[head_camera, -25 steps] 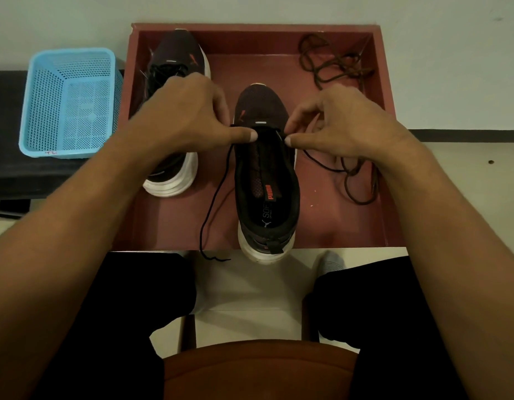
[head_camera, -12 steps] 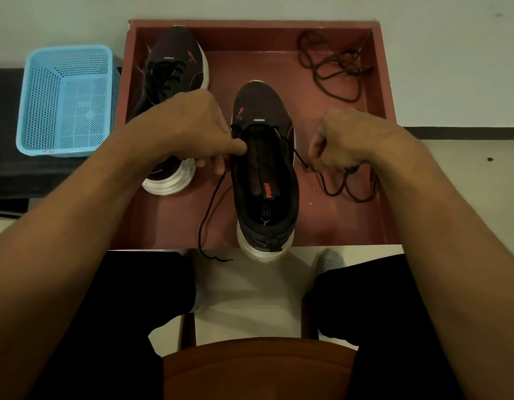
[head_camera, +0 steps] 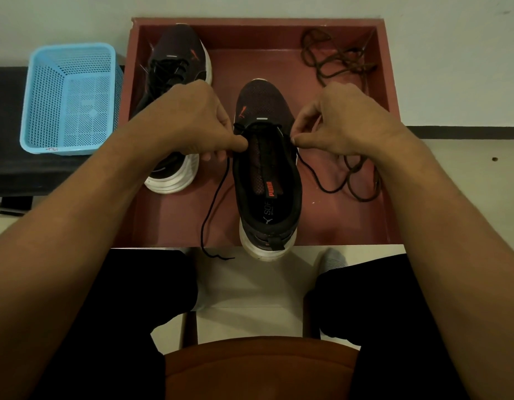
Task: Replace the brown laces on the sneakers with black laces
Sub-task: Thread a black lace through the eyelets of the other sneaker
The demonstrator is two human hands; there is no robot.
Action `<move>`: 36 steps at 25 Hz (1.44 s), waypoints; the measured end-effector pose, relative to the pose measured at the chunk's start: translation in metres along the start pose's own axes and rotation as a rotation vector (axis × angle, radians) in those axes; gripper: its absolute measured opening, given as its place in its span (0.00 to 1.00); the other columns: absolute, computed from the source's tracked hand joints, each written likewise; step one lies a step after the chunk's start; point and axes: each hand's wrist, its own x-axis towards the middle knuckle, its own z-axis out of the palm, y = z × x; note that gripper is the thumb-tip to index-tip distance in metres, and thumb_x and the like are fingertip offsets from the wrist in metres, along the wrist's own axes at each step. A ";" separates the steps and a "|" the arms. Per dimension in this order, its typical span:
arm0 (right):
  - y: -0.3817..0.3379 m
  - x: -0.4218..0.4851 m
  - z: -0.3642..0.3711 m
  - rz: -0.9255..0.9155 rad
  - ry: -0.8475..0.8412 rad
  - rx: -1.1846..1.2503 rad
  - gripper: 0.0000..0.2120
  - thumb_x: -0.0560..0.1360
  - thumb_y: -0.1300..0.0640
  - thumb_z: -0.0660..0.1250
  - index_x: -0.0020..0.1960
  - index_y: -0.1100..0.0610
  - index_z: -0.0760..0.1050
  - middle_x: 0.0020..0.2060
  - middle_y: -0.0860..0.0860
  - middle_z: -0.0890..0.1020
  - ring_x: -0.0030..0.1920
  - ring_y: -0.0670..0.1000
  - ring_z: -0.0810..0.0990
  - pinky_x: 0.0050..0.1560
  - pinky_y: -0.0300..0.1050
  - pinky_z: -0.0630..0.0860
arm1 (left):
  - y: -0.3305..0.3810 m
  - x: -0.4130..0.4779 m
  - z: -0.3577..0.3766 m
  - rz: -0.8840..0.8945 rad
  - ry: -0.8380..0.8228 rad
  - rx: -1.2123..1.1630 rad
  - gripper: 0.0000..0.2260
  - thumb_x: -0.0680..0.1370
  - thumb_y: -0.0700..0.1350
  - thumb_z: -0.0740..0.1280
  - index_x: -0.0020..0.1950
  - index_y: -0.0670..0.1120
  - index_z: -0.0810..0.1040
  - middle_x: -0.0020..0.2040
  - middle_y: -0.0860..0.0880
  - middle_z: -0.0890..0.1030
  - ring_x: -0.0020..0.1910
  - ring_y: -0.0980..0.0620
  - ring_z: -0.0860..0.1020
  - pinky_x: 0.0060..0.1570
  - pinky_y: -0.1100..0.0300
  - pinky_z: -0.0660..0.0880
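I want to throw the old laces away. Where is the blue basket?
In the head view the blue basket sits at the far left, just outside the red tray, beside the laced sneaker.

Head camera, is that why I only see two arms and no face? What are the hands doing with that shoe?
Yes. The camera sits on the person's head and looks down, so you see only their arms reaching forward. The left hand and right hand each pinch the black lace, one on each side of the middle sneaker. That sneaker stands in a red tray. Beside it is a second sneaker, already laced in black. Old brown laces lie loose in the tray. A blue basket sits to the left.
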 end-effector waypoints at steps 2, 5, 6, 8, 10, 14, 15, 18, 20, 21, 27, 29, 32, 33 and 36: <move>0.004 0.000 0.001 0.037 -0.070 -0.065 0.02 0.74 0.56 0.76 0.44 0.49 0.87 0.40 0.43 0.86 0.39 0.41 0.81 0.48 0.40 0.80 | 0.000 0.000 0.000 -0.006 -0.004 -0.012 0.13 0.76 0.51 0.76 0.35 0.46 0.85 0.24 0.55 0.81 0.22 0.63 0.76 0.34 0.65 0.70; 0.007 -0.001 0.000 0.027 -0.068 -0.003 0.01 0.74 0.54 0.77 0.45 0.49 0.86 0.37 0.40 0.84 0.35 0.35 0.80 0.41 0.29 0.76 | -0.001 0.000 0.000 -0.007 -0.011 -0.033 0.13 0.76 0.51 0.76 0.35 0.46 0.85 0.26 0.54 0.82 0.22 0.63 0.76 0.35 0.63 0.72; 0.006 -0.001 -0.001 0.018 -0.048 0.037 0.01 0.74 0.54 0.77 0.46 0.49 0.86 0.36 0.40 0.83 0.33 0.31 0.79 0.35 0.24 0.72 | -0.001 0.001 0.000 -0.011 -0.013 -0.039 0.13 0.76 0.51 0.76 0.36 0.46 0.85 0.26 0.53 0.82 0.22 0.63 0.76 0.35 0.63 0.72; 0.002 0.000 -0.002 -0.005 -0.005 0.077 0.03 0.74 0.53 0.78 0.48 0.48 0.86 0.35 0.40 0.82 0.33 0.31 0.78 0.32 0.21 0.69 | -0.001 0.002 0.000 -0.019 -0.017 -0.046 0.13 0.76 0.52 0.76 0.36 0.46 0.85 0.28 0.52 0.83 0.23 0.62 0.76 0.35 0.63 0.73; -0.002 0.000 -0.002 -0.018 0.015 0.059 0.03 0.75 0.53 0.78 0.48 0.48 0.86 0.35 0.40 0.81 0.34 0.35 0.79 0.34 0.23 0.69 | -0.001 0.003 0.000 -0.018 -0.018 -0.045 0.13 0.76 0.51 0.76 0.35 0.46 0.85 0.27 0.52 0.83 0.23 0.62 0.76 0.35 0.63 0.73; 0.002 0.002 0.001 0.100 -0.095 -0.042 0.05 0.73 0.58 0.78 0.42 0.49 0.86 0.39 0.44 0.85 0.38 0.43 0.82 0.43 0.39 0.79 | -0.001 0.003 0.001 -0.018 -0.008 -0.033 0.13 0.76 0.51 0.76 0.35 0.45 0.85 0.27 0.51 0.82 0.22 0.62 0.75 0.35 0.63 0.74; 0.004 0.002 0.002 0.158 -0.156 -0.086 0.05 0.73 0.59 0.78 0.42 0.50 0.86 0.39 0.47 0.85 0.39 0.47 0.82 0.43 0.43 0.80 | -0.001 0.003 0.001 -0.021 -0.008 -0.034 0.13 0.76 0.50 0.76 0.35 0.45 0.85 0.26 0.52 0.82 0.22 0.62 0.75 0.35 0.63 0.74; 0.001 0.003 0.001 0.257 -0.293 -0.204 0.05 0.73 0.59 0.78 0.48 0.56 0.87 0.44 0.54 0.84 0.45 0.56 0.84 0.47 0.51 0.83 | -0.001 0.004 0.002 -0.020 -0.005 -0.036 0.13 0.75 0.51 0.76 0.35 0.44 0.85 0.28 0.51 0.83 0.22 0.62 0.76 0.36 0.63 0.73; -0.003 0.006 0.002 0.270 -0.318 -0.245 0.09 0.72 0.59 0.78 0.51 0.58 0.86 0.47 0.56 0.85 0.49 0.59 0.84 0.53 0.54 0.84 | -0.003 0.005 0.002 -0.017 0.005 -0.027 0.13 0.75 0.51 0.76 0.34 0.45 0.85 0.28 0.50 0.83 0.23 0.62 0.76 0.36 0.62 0.74; -0.004 0.007 0.002 0.272 -0.328 -0.261 0.10 0.72 0.59 0.79 0.52 0.58 0.86 0.48 0.57 0.85 0.50 0.59 0.84 0.55 0.56 0.84 | -0.003 0.006 0.002 -0.016 0.008 -0.020 0.14 0.75 0.52 0.76 0.34 0.45 0.85 0.28 0.51 0.83 0.23 0.62 0.76 0.36 0.63 0.74; 0.002 0.006 -0.001 0.295 -0.317 -0.215 0.06 0.72 0.57 0.79 0.49 0.55 0.87 0.47 0.54 0.85 0.49 0.58 0.84 0.55 0.56 0.84 | -0.006 0.006 0.003 0.003 0.018 -0.001 0.14 0.75 0.52 0.76 0.34 0.45 0.85 0.29 0.49 0.84 0.26 0.58 0.78 0.38 0.61 0.78; 0.006 0.001 -0.006 0.269 -0.303 -0.122 0.02 0.73 0.56 0.78 0.46 0.52 0.86 0.44 0.52 0.86 0.47 0.55 0.85 0.53 0.53 0.84 | -0.006 0.006 0.003 0.018 0.019 0.016 0.14 0.75 0.53 0.75 0.34 0.45 0.85 0.30 0.48 0.84 0.30 0.55 0.81 0.40 0.59 0.80; 0.008 -0.011 -0.017 0.160 -0.303 0.061 0.02 0.76 0.54 0.76 0.45 0.51 0.85 0.37 0.46 0.86 0.39 0.46 0.83 0.45 0.46 0.80 | -0.006 0.008 0.003 0.068 0.011 0.059 0.14 0.76 0.52 0.75 0.35 0.46 0.83 0.31 0.49 0.83 0.31 0.56 0.79 0.38 0.61 0.77; 0.008 -0.015 -0.020 0.102 -0.308 0.125 0.02 0.77 0.54 0.75 0.46 0.51 0.84 0.37 0.47 0.86 0.37 0.44 0.82 0.44 0.43 0.77 | -0.006 0.009 0.003 0.121 0.021 0.074 0.12 0.76 0.52 0.75 0.36 0.47 0.83 0.31 0.51 0.81 0.31 0.57 0.78 0.37 0.62 0.74; 0.000 -0.023 -0.025 -0.076 -0.295 0.327 0.06 0.78 0.51 0.75 0.48 0.53 0.84 0.43 0.51 0.88 0.47 0.54 0.86 0.55 0.55 0.80 | -0.001 0.008 0.003 0.384 0.127 0.025 0.06 0.79 0.51 0.73 0.47 0.49 0.83 0.38 0.56 0.81 0.32 0.67 0.76 0.37 0.70 0.70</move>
